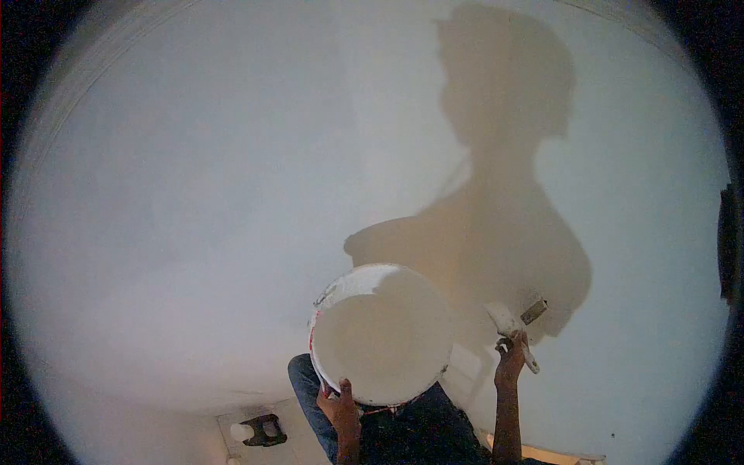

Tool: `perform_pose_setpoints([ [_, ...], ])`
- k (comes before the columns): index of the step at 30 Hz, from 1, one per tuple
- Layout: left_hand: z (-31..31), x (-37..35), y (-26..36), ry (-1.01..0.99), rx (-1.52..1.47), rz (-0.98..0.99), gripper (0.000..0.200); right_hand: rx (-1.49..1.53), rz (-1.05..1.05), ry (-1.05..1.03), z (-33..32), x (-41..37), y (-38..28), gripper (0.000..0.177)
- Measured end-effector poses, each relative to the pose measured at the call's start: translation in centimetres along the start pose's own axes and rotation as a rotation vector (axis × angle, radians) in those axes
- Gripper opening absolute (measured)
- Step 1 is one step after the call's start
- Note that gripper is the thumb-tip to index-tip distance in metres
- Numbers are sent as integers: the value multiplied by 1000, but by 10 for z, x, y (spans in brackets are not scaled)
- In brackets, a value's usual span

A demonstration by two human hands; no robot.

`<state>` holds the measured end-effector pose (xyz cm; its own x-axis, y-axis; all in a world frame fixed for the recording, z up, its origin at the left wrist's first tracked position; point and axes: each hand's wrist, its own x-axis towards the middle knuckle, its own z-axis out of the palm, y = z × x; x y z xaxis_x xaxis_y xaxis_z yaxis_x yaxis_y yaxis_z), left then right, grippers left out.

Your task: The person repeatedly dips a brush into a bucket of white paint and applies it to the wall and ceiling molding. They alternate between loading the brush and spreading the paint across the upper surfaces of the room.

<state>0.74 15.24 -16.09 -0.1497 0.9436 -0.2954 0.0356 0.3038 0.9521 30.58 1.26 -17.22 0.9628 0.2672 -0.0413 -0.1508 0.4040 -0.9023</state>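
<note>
A large round white bucket [381, 337] with pale, smooth contents rests tilted near the person's lap. My left hand [339, 408] is closed on its lower left rim, thumb over the edge. To the right of the bucket, my right hand [510, 358] grips a whitish brush-like tool [504, 318], its handle sticking out below the fist. The tool's head is held close to the pale wall; whether it touches is unclear.
The wall [232, 155] fills most of the view, with the person's shadow on it. A small dark object [264, 430] lies at the lower left. A dark rectangular spot [534, 311] shows beside the tool. Something dark [727, 244] stands at the right edge.
</note>
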Motion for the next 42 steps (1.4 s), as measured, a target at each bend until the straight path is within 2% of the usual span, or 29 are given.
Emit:
perform_pose_setpoints([
  [2, 3, -2, -4, 20, 93, 32, 69, 14, -13, -23, 6, 13, 1, 23],
  [4, 9, -15, 19, -1, -138, -30, 67, 18, -50, -84, 19, 20, 1, 19],
  [8, 7, -19, 30, -70, -92, 41, 63, 57, -12, -206, 54, 14, 4, 17],
  [10, 5, -22, 22, 41, -109, 39, 58, 100, -1, -227, 69, 2, -1, 19],
  [13, -5, -4, -9, -8, -110, 93, 58, 126, 10, -255, 88, -13, -12, 22],
  [15, -7, -4, -2, 17, -48, 49, 58, 90, -106, -369, 92, -22, -21, 21],
  [16, -11, 2, -8, -4, -34, 45, 59, 73, -99, -362, 94, -27, -23, 21],
  [21, -8, -3, 18, -14, -41, -93, 61, -155, -207, -381, 98, -39, -28, 34],
  [23, -16, 4, 12, -83, 161, -27, 62, -276, -122, -450, 104, -51, -41, 32],
  [24, -12, 0, 18, 25, 198, -2, 58, -383, -51, -514, 110, -57, -44, 30],
  [27, -16, 5, 26, -42, 287, 67, 55, -475, 29, -592, 129, -75, -42, 28],
  [28, -16, 6, 23, 28, 340, 99, 47, -476, 35, -591, 134, -77, -39, 28],
  [30, -21, 13, 17, -30, 246, 143, 44, -655, -155, -831, 142, -79, -28, 28],
  [31, -22, 15, 15, -90, 144, 193, 42, -651, -147, -834, 146, -80, -23, 28],
  [33, -22, 17, 7, -42, 148, 193, 38, -802, -213, -933, 152, -81, -14, 28],
  [34, -21, 17, 4, -4, 141, 193, 34, -842, -142, -913, 156, -84, -15, 27],
  [38, -15, 12, 4, -33, 90, 207, 35, -756, -101, -956, 154, -78, 1, 24],
  [40, -11, 11, -9, 217, 305, 314, 33, -829, -13, -920, 161, -74, 0, 21],
  [41, -11, 9, -1, 221, 303, 313, 33, -829, -13, -925, 164, -72, -1, 21],
  [42, -11, 5, 16, 115, 244, 210, 35, -831, -37, -888, 168, -70, -4, 21],
])
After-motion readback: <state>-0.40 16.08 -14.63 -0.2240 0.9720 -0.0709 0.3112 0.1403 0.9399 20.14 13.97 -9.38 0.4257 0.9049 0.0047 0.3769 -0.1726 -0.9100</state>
